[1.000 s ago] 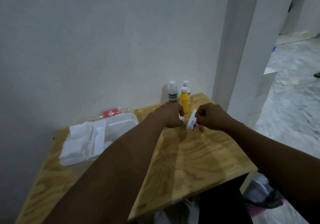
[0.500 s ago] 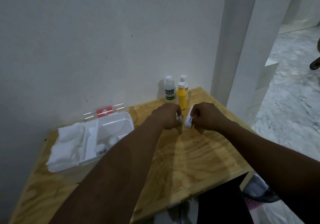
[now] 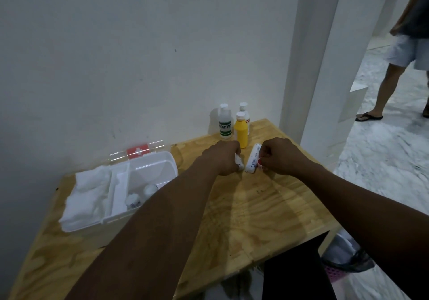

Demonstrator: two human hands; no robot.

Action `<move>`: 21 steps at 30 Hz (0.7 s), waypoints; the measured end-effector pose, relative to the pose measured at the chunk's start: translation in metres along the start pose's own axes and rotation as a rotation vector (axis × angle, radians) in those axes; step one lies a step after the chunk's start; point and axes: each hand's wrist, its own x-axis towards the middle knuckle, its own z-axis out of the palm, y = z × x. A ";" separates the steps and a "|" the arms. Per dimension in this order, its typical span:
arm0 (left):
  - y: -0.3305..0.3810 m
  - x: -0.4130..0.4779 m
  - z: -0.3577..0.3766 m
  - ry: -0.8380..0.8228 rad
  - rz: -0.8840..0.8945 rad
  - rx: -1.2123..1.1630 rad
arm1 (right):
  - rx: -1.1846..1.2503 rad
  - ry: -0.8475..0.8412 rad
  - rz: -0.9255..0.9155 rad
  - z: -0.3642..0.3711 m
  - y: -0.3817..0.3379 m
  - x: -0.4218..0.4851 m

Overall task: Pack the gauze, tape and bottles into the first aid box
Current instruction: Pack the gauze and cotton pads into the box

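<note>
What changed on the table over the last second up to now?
Little on the table. The left hand keeps its grip on a small white item and the right hand on the white tube. The three bottles and open first aid box stayed put. A bystander entered at right; the view tilted.

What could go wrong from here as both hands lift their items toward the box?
The left hand sits close to the yellow bottle; lifting could topple it and its neighbours. The right hand grips the white tube only at one end, so it may slip. The box already looks crowded.
</note>
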 end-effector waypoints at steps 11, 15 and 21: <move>-0.006 -0.006 -0.011 -0.045 0.006 -0.029 | 0.006 0.026 -0.078 0.018 -0.025 0.006; -0.014 -0.008 -0.021 -0.061 -0.003 -0.031 | -0.020 0.080 -0.075 0.029 -0.034 0.007; -0.038 -0.019 -0.046 -0.004 -0.111 0.034 | -0.144 0.106 -0.026 0.039 -0.047 0.010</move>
